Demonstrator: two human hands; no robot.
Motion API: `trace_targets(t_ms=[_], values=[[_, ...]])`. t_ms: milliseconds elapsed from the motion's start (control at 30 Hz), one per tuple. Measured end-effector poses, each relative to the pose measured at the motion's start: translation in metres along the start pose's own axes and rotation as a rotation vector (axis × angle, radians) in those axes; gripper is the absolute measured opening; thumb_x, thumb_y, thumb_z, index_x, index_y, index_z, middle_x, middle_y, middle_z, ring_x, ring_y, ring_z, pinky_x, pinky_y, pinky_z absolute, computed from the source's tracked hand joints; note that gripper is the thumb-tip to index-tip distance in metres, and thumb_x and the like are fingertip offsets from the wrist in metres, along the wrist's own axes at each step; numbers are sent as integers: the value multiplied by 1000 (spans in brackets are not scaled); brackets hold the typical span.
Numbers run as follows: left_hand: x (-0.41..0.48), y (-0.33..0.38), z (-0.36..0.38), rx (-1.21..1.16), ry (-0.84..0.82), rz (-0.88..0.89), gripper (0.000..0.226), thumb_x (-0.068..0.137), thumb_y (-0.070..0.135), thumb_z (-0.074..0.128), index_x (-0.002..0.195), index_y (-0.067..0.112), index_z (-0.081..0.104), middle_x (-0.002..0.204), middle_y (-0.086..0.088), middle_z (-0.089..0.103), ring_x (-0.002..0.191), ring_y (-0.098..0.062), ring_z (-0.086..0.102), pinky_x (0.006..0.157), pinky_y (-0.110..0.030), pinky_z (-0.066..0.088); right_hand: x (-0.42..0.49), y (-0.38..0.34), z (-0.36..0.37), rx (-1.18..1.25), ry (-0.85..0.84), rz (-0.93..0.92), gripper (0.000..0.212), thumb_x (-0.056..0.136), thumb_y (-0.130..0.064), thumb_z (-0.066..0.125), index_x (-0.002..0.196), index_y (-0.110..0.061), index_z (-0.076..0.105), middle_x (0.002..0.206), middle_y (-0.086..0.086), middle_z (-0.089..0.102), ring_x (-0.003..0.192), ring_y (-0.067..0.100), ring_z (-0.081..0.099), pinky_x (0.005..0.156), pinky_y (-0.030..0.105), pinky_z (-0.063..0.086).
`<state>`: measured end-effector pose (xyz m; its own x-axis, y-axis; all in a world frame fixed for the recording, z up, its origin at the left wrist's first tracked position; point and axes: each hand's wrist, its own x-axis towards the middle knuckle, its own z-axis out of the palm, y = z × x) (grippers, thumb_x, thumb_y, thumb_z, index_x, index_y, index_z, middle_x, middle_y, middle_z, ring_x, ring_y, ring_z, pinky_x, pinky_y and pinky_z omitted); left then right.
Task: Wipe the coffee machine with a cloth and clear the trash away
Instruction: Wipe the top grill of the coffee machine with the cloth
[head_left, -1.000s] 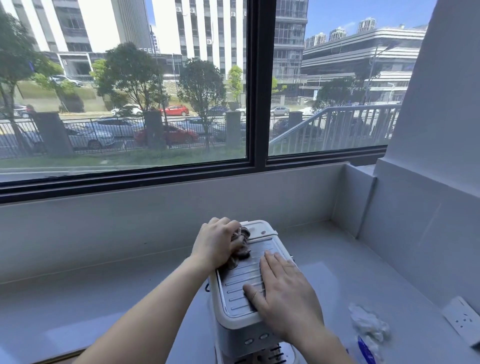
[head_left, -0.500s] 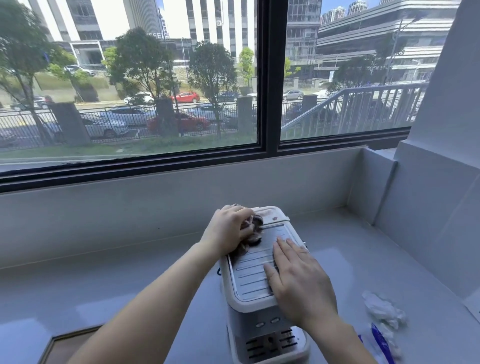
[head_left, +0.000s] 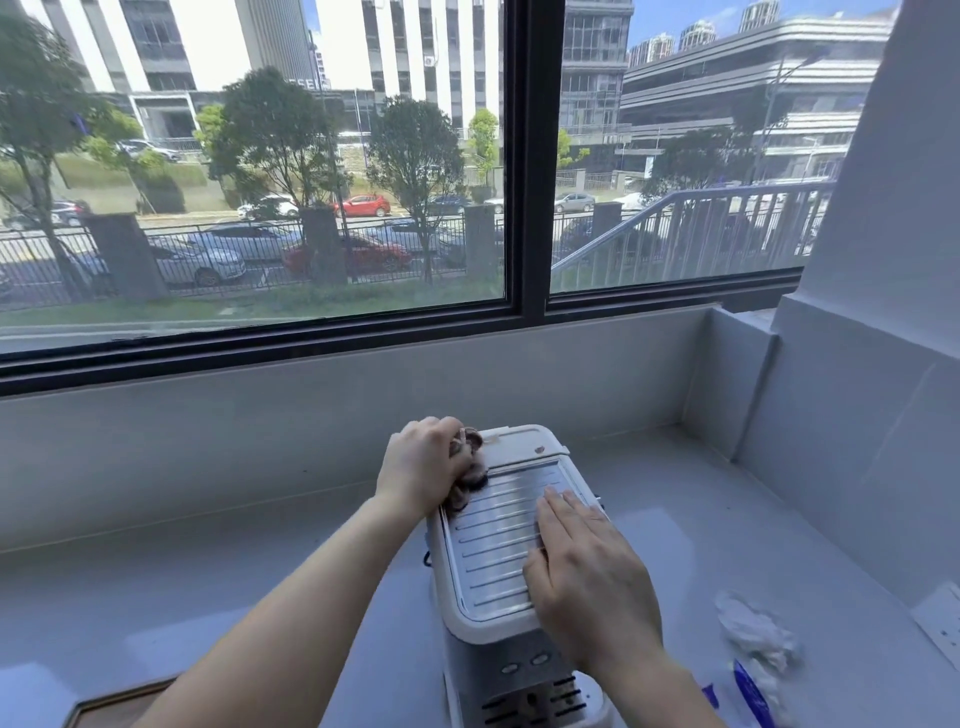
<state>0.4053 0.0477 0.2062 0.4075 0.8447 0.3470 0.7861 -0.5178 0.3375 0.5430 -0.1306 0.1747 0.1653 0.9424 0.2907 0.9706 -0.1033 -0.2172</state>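
A white coffee machine (head_left: 498, 540) with a ribbed metal top stands on the pale counter (head_left: 208, 582). My left hand (head_left: 423, 465) is closed around a bunched brown cloth (head_left: 467, 467) and presses it on the machine's top at the rear left corner. My right hand (head_left: 587, 571) lies flat, fingers together, on the front right of the ribbed top. Crumpled white paper trash (head_left: 753, 631) and a blue wrapper (head_left: 750, 693) lie on the counter to the right of the machine.
A low wall and a wide window run along the back of the counter. A white wall with a socket (head_left: 943, 621) closes the right side. A brown-framed panel (head_left: 111, 706) sits at the counter's front left.
My left hand has slid the cloth from the ribbed top toward the machine's rear left corner. The right hand stays flat on the machine. The camera view has tilted down slightly.
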Motion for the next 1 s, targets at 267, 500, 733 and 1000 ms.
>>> trace_targets(t_ms=[267,500,733,1000], values=[[-3,54,24,-273,-83,483,26,90,24,64,115,21,64,117,2,66,103,-15,57,87,-22,42,-6,-4,-3,115,188,54,51,77,-30,45,120,-15,67,129,2,65,118,19,62,99,33,51],[35,69,31,-91,-200,522,30,92,24,59,121,15,61,122,-4,63,112,-26,57,95,-36,44,-8,2,5,198,404,49,13,69,-16,57,79,-15,49,92,1,46,85,26,51,59,35,47],[42,2,17,64,-75,152,25,95,29,54,117,19,60,116,-7,66,108,-33,56,94,-41,43,-7,2,6,170,387,45,13,70,-18,56,79,-21,46,87,-5,48,84,19,48,58,28,44],[8,-18,9,-25,7,286,25,92,25,61,117,21,64,117,0,68,106,-29,57,95,-40,42,-7,2,10,131,408,26,9,71,-22,52,78,-22,46,86,-6,49,85,19,47,57,29,44]])
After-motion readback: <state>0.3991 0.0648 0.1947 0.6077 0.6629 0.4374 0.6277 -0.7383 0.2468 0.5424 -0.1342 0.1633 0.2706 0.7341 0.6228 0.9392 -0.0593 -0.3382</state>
